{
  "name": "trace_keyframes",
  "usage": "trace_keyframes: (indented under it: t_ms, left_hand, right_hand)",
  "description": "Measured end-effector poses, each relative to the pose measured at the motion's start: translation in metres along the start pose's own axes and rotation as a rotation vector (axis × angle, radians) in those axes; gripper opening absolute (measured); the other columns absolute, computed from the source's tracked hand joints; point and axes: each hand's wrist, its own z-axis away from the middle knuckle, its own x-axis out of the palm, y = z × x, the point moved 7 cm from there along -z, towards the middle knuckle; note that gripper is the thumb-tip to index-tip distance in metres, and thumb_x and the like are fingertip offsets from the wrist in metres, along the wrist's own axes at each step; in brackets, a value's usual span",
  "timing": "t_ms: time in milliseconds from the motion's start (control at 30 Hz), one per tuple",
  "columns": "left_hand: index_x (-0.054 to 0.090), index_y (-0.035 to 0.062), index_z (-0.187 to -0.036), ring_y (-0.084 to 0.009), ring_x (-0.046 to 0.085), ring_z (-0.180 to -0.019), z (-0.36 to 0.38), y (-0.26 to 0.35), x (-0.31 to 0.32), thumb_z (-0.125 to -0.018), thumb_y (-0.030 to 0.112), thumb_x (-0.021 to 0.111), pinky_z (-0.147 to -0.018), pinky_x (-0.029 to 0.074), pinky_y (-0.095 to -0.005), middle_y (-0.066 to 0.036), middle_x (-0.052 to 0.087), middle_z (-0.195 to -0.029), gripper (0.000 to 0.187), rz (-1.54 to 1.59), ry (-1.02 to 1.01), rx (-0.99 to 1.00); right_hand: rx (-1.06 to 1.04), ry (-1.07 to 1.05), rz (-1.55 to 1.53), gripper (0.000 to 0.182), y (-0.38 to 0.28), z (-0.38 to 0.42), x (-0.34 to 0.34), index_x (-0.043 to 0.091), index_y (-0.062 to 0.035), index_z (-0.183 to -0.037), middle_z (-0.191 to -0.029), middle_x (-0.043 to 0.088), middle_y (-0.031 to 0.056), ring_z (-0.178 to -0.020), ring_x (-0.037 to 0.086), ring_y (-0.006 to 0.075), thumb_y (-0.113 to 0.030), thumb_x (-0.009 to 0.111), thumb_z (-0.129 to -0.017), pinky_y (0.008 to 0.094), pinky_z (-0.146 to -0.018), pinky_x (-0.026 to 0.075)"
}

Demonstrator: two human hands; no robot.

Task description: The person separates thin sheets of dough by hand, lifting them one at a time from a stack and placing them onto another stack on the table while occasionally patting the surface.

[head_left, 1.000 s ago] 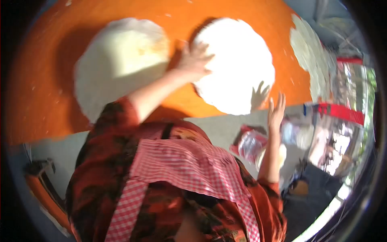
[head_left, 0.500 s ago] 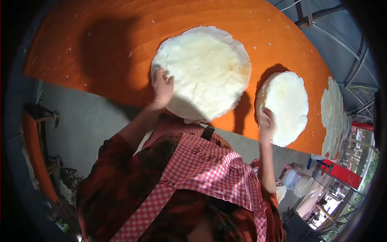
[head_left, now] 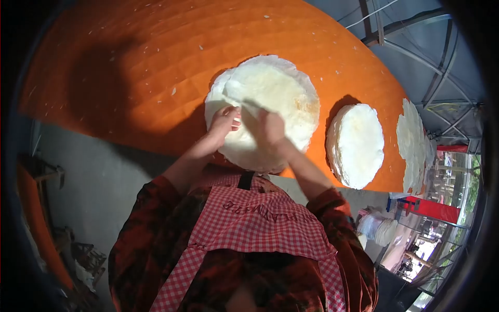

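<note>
A stack of large, thin, pale flatbreads [head_left: 291, 88] lies on the orange table, with a browned patch toward its right side. Over its left part, my left hand [head_left: 224, 122] is closed, the fingers curled on the top flatbread near a raised fold. My right hand [head_left: 271, 129] is just to the right, over the middle of the same stack, its fingers smeared by motion. To the right stands a second, thicker stack of flatbreads [head_left: 358, 145], with neither hand on it.
The orange tabletop [head_left: 171, 62] carries small pale flakes. More ragged flatbreads [head_left: 413, 145] lie at its right end. Below the near edge, wrapped pale rounds [head_left: 378, 229] stand beyond my right arm. A wooden frame [head_left: 47, 223] is at lower left.
My right hand has left the thicker stack at the right and come over to the large flatbread stack. My left hand has shifted inward over it. The view has moved slightly.
</note>
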Motion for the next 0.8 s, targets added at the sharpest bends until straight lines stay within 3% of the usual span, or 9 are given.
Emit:
trace_keyframes:
  t_ms: [33, 67, 200, 267, 333, 467, 567, 700, 800]
  left_hand:
    - [0.053, -0.0003, -0.108, -0.0171, 0.061, -0.079, -0.002, -0.003, -0.003, -0.094, 0.035, 0.05, -0.069, 0.051, -0.0298, -0.013, 0.062, -0.1, 0.038, 0.05, 0.019, -0.02]
    - [0.052, -0.0008, -0.11, -0.0197, 0.061, -0.083, -0.003, -0.006, -0.001, -0.094, 0.037, 0.049, -0.072, 0.052, -0.0322, -0.014, 0.06, -0.102, 0.041, 0.137, -0.024, -0.037]
    - [0.039, -0.0027, -0.127, -0.0351, 0.054, -0.108, -0.003, -0.005, 0.006, -0.092, 0.055, 0.043, -0.089, 0.048, -0.0473, -0.022, 0.049, -0.121, 0.067, 0.431, -0.202, -0.098]
    - [0.035, -0.0017, -0.131, -0.0379, 0.05, -0.115, 0.0, -0.006, 0.013, -0.09, 0.06, 0.042, -0.094, 0.044, -0.0526, -0.023, 0.044, -0.128, 0.074, 0.643, -0.248, -0.168]
    - [0.031, 0.0005, -0.135, -0.0403, 0.044, -0.12, 0.009, 0.0, 0.022, -0.088, 0.064, 0.041, -0.097, 0.039, -0.0573, -0.024, 0.038, -0.134, 0.079, 0.769, -0.324, -0.186]
    - [0.036, 0.0098, -0.135, -0.0355, 0.046, -0.121, 0.02, -0.001, 0.038, -0.087, 0.062, 0.044, -0.096, 0.038, -0.0589, -0.015, 0.042, -0.137, 0.072, 0.97, -0.621, -0.172]
    - [0.041, 0.0123, -0.13, -0.0298, 0.052, -0.114, 0.021, -0.022, 0.043, -0.092, 0.046, 0.048, -0.092, 0.042, -0.0558, -0.01, 0.05, -0.128, 0.051, 0.779, -0.516, -0.144]
    - [0.045, 0.011, -0.122, -0.0243, 0.056, -0.105, 0.038, -0.033, 0.044, -0.092, 0.014, 0.05, -0.088, 0.048, -0.0468, -0.007, 0.053, -0.116, 0.031, 0.446, -0.288, -0.202]
    - [0.047, 0.0101, -0.119, -0.0226, 0.056, -0.107, 0.035, -0.046, 0.046, -0.093, 0.013, 0.047, -0.09, 0.046, -0.0411, -0.006, 0.055, -0.113, 0.026, 0.403, -0.304, 0.02]
  right_hand:
    - [-0.025, 0.161, -0.252, 0.019, 0.036, -0.026, -0.011, 0.066, -0.0058, -0.085, -0.076, 0.063, 0.0223, -0.073, 0.062, 0.0388, -0.02, 0.055, -0.08, 0.0462, -0.068, 0.048]
    - [0.044, 0.107, -0.299, 0.02, 0.058, -0.05, -0.04, 0.065, -0.0039, -0.081, -0.08, 0.062, 0.0223, -0.076, 0.062, 0.0385, -0.02, 0.053, -0.082, 0.0473, -0.069, 0.047]
    - [-0.24, 0.29, -0.137, 0.011, -0.016, -0.028, -0.225, 0.065, -0.0059, -0.083, -0.081, 0.063, 0.0199, -0.077, 0.062, 0.0356, -0.009, 0.055, -0.081, 0.0428, -0.065, 0.048]
    - [-0.498, 0.282, 0.218, 0.016, -0.06, 0.02, -0.252, 0.066, -0.0065, -0.087, -0.08, 0.065, 0.0158, -0.075, 0.063, 0.0326, -0.004, 0.055, -0.076, 0.0395, -0.065, 0.05]
    - [-0.684, 0.317, 0.201, 0.022, -0.054, 0.064, -0.235, 0.067, -0.006, -0.091, -0.077, 0.065, 0.0126, -0.07, 0.062, 0.0314, -0.003, 0.055, -0.073, 0.0367, -0.066, 0.051]
    - [-0.589, -0.111, 0.251, 0.038, -0.004, 0.132, -0.158, 0.062, -0.0086, -0.111, -0.113, 0.061, 0.0128, -0.106, 0.057, 0.0289, 0.001, 0.053, -0.075, 0.0379, -0.091, 0.045]
    - [-0.307, -0.363, 0.414, 0.053, 0.051, 0.159, -0.091, 0.048, -0.0069, -0.13, -0.136, 0.045, 0.0181, -0.126, 0.044, 0.0309, -0.005, 0.057, -0.078, 0.0383, -0.106, 0.033]
    - [-0.107, -0.105, -0.498, 0.055, 0.03, 0.12, -0.065, 0.044, -0.0018, -0.132, -0.135, 0.044, 0.0217, -0.124, 0.043, 0.0366, -0.023, 0.059, -0.084, 0.0363, -0.104, 0.036]
    - [0.148, -0.051, -0.769, 0.068, -0.006, 0.087, -0.042, 0.043, 0.0044, -0.131, -0.117, 0.057, 0.0262, -0.111, 0.055, 0.0349, -0.04, 0.063, -0.083, 0.0353, -0.095, 0.042]
